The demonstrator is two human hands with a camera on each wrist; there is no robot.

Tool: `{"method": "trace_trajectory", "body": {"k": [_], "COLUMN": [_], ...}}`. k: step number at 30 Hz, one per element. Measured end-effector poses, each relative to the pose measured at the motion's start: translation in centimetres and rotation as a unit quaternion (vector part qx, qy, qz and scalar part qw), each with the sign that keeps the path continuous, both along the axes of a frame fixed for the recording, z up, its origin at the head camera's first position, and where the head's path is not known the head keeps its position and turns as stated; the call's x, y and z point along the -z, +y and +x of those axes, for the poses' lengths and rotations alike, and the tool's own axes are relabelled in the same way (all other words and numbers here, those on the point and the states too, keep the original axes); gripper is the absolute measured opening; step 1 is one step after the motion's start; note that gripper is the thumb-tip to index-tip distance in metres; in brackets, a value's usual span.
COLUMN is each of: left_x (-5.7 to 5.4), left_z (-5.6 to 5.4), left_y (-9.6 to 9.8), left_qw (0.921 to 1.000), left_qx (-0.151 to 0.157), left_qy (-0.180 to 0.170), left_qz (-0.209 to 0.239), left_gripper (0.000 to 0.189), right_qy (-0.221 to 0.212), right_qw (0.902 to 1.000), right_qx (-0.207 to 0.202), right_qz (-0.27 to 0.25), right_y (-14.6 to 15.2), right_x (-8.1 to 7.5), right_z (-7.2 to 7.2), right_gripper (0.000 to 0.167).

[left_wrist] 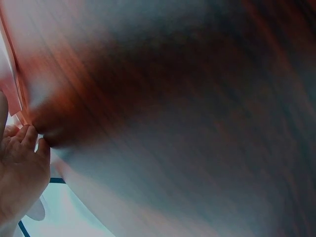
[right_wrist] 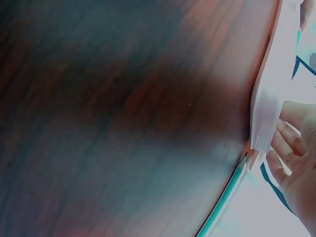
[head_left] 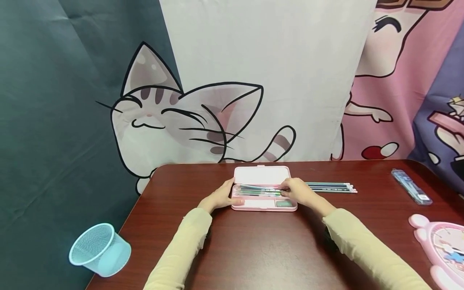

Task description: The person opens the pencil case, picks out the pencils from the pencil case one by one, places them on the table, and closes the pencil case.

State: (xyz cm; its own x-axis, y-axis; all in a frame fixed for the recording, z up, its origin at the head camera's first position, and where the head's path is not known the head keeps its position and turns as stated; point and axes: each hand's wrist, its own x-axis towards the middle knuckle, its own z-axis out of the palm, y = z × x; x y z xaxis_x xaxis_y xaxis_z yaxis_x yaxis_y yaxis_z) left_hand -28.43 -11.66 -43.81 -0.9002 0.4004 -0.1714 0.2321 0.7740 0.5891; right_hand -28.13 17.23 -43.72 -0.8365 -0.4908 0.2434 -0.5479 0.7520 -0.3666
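Observation:
A pink pencil case (head_left: 253, 203) lies on the table with its lid (head_left: 262, 175) tipped back. Several slim pens or pencils (head_left: 253, 191) lie lengthwise in its tray, and a grey-green eraser-like block (head_left: 284, 204) fills the front right compartment. At the case's left end my left hand (head_left: 220, 196) grips it, the thumb along the front and the fingers toward the back. My right hand (head_left: 298, 191) reaches into the right end with curled fingers, pinching the end of a slim pen; its fingertips are partly hidden. In the right wrist view the right hand (right_wrist: 296, 148) is beside the case wall (right_wrist: 269, 106).
Several green pencils (head_left: 330, 187) lie right of the case. Farther right are a clear plastic pack (head_left: 411, 187) and a pink clock-like object (head_left: 435, 249). A light-blue mesh basket (head_left: 103, 251) stands at the table's left edge. A printed cloth (head_left: 308, 60) hangs behind.

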Motion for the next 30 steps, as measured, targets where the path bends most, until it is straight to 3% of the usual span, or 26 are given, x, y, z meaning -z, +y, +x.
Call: {"method": "trace_trajectory", "body": {"k": [13, 25, 30], "left_x": [0.2, 0.4, 0.4], "left_z": [0.1, -0.1, -0.4], "left_y": [0.2, -0.4, -0.2], "left_qw": [1.0000, 1.0000, 0.9999], "left_qx": [0.001, -0.001, 0.007], "left_qy": [-0.003, -0.003, -0.002], "left_qz": [-0.001, 0.005, 0.015], "left_gripper": [0.097, 0.099, 0.100], "right_qy": [0.082, 0.134, 0.158], "right_qw": [0.9916, 0.9840, 0.9798], "right_qx": [-0.015, 0.044, 0.075], "right_qz": [-0.098, -0.109, -0.097], "right_y": [3.9, 11.8, 15.5], "right_x": [-0.9, -2.9, -2.9], "right_z": [0.3, 2.0, 2.9], "right_gripper": [0.008, 0.012, 0.014]}}
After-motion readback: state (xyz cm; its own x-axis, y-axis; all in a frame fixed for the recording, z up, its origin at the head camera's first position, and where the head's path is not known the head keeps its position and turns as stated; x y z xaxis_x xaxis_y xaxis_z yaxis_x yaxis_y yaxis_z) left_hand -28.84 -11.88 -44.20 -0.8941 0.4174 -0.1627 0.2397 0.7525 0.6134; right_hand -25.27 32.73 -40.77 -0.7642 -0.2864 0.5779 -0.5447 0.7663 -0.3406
